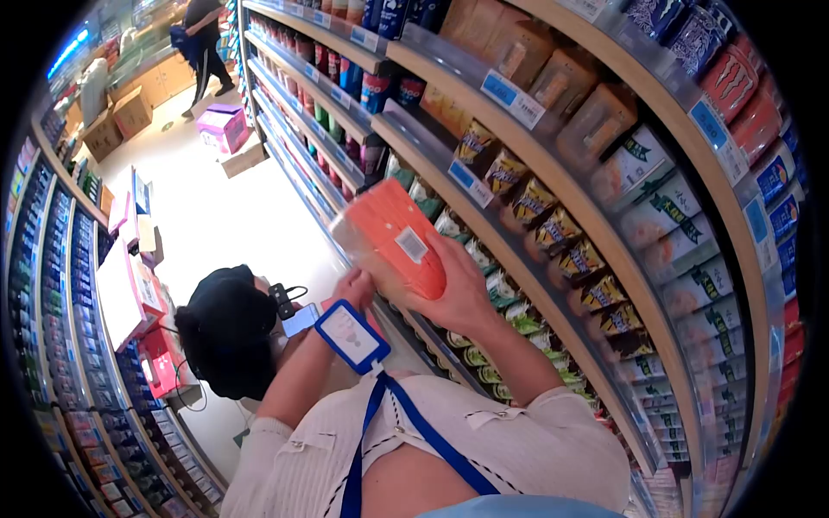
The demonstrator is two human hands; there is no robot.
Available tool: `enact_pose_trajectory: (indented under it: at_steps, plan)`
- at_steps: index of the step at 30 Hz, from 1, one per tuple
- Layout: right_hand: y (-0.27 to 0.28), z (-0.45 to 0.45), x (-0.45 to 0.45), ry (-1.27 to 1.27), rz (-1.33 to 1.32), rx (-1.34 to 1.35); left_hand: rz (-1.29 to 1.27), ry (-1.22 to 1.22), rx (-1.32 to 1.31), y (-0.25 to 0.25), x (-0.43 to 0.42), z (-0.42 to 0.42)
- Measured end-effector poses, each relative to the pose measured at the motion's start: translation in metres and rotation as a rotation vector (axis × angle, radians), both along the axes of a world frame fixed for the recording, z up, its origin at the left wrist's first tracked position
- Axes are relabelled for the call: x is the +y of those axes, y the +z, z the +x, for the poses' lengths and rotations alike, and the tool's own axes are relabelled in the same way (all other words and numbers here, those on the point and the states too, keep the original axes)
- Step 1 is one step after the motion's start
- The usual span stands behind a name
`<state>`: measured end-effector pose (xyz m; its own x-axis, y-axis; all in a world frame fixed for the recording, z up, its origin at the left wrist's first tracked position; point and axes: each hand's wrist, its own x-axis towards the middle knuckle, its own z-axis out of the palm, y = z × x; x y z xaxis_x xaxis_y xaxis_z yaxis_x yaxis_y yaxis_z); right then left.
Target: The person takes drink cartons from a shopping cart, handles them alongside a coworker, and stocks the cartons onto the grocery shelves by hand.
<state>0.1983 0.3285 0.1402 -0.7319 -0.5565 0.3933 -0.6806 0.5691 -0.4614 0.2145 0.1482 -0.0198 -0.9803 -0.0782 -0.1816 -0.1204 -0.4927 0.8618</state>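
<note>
My right hand [458,289] grips an orange-red package [393,246] with a white barcode label [412,245]; the package is tilted in front of the shelves. My left hand [351,287] is just below and left of it, its fingers curled. Something pinkish-red [374,321] shows beside the left hand, mostly hidden behind a blue-framed badge [352,335] on a blue lanyard. Whether the left hand touches the orange package, I cannot tell. Nearest to the right hand are shelf rows of dark, gold-printed snack packets [557,233] and green-white packets [505,289].
A person in a black cap [229,328] is low at my left, beside a small lit screen [300,319]. Cartons [132,112] and a purple box [223,128] stand along the aisle. Another person [204,47] walks at the far end. Shelves of drink cans [734,82] line the right.
</note>
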Motion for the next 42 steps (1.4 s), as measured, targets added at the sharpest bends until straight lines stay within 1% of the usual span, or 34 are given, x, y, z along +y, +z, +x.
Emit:
enact_pose_trajectory:
  at_steps: [1, 2, 3, 4, 7, 9, 10, 11, 13, 14, 16, 17, 18, 19, 21, 23, 24, 25, 26, 27, 28, 30, 33, 34, 37, 38, 40, 42]
  plan:
    - [0.011, -0.010, -0.005, 0.021, -0.019, 0.139, 0.019, 0.040, 0.062, 0.022, -0.005, -0.021]
    - [0.028, -0.019, -0.012, 0.056, -0.092, 0.270, -0.009, 0.044, 0.175, 0.048, -0.013, -0.038]
    - [0.045, -0.029, -0.018, 0.059, -0.103, 0.391, -0.035, 0.049, 0.287, 0.070, -0.021, -0.058]
    - [0.063, -0.037, -0.024, 0.062, -0.112, 0.507, 0.025, 0.071, 0.349, 0.084, -0.029, -0.081]
    - [0.107, -0.060, -0.045, 0.000, -0.124, 0.872, -0.257, 0.368, 0.729, 0.121, -0.048, -0.167]
    - [0.131, -0.078, -0.059, -0.073, -0.106, 1.086, -0.143, 0.380, 0.776, 0.208, -0.053, -0.173]
    - [0.141, -0.087, -0.066, -0.113, -0.095, 1.192, -0.081, 0.415, 0.823, 0.239, -0.052, -0.174]
    - [0.149, -0.098, -0.073, -0.130, -0.071, 1.262, -0.015, 0.448, 0.868, 0.257, -0.052, -0.177]
    - [0.163, -0.117, -0.081, -0.162, -0.015, 1.400, 0.067, 0.229, 0.792, 0.269, -0.067, -0.189]
    - [0.168, -0.120, -0.084, -0.156, 0.032, 1.408, 0.106, 0.124, 0.753, 0.273, -0.075, -0.191]
    - [0.166, -0.121, -0.086, -0.221, 0.195, 1.374, 0.217, 0.226, 0.621, 0.272, -0.064, -0.196]
    - [0.166, -0.125, -0.093, -0.217, 0.258, 1.365, 0.212, 0.117, 0.626, 0.256, -0.073, -0.218]
    - [0.164, -0.131, -0.097, -0.216, 0.260, 1.381, 0.425, 0.210, 0.646, 0.272, -0.055, -0.201]
    - [0.160, -0.136, -0.100, -0.213, 0.264, 1.392, 0.422, 0.213, 0.629, 0.258, -0.062, -0.220]
    - [0.154, -0.144, -0.107, -0.220, 0.259, 1.378, 0.324, 0.135, 0.601, 0.256, -0.070, -0.226]
    - [0.149, -0.152, -0.116, -0.221, 0.263, 1.364, 0.339, -0.015, 0.563, 0.241, -0.091, -0.257]
    - [0.150, -0.157, -0.109, -0.259, 0.281, 1.353, 0.346, -0.128, 0.538, 0.239, -0.084, -0.273]
    - [0.152, -0.161, -0.104, -0.281, 0.310, 1.341, 0.241, -0.104, 0.493, 0.246, -0.084, -0.269]
    - [0.155, -0.166, -0.106, -0.304, 0.338, 1.323, 0.199, -0.129, 0.406, 0.253, -0.084, -0.265]
    - [0.156, -0.169, -0.107, -0.322, 0.363, 1.303, 0.165, -0.163, 0.390, 0.257, -0.084, -0.271]
    - [0.157, -0.174, -0.105, -0.313, 0.331, 1.301, 0.140, -0.138, 0.387, 0.257, -0.083, -0.276]
    - [0.159, -0.178, -0.103, -0.271, 0.261, 1.301, 0.191, -0.093, 0.443, 0.262, -0.084, -0.279]
    - [0.160, -0.179, -0.101, -0.309, 0.321, 1.311, 0.193, 0.055, 0.513, 0.266, -0.078, -0.267]
    - [0.158, -0.183, -0.101, -0.323, 0.332, 1.351, 0.227, 0.072, 0.528, 0.264, -0.075, -0.263]
    - [0.157, -0.188, -0.103, -0.303, 0.331, 1.353, 0.234, -0.053, 0.610, 0.250, -0.081, -0.270]
    - [0.160, -0.185, -0.106, -0.331, 0.352, 1.303, 0.250, -0.043, 0.630, 0.248, -0.080, -0.272]
    - [0.171, -0.177, -0.111, -0.380, 0.387, 1.204, 0.242, -0.076, 0.659, 0.257, -0.080, -0.272]
    - [0.186, -0.193, -0.109, -0.464, 0.428, 1.203, 0.214, -0.107, 0.648, 0.272, -0.084, -0.268]
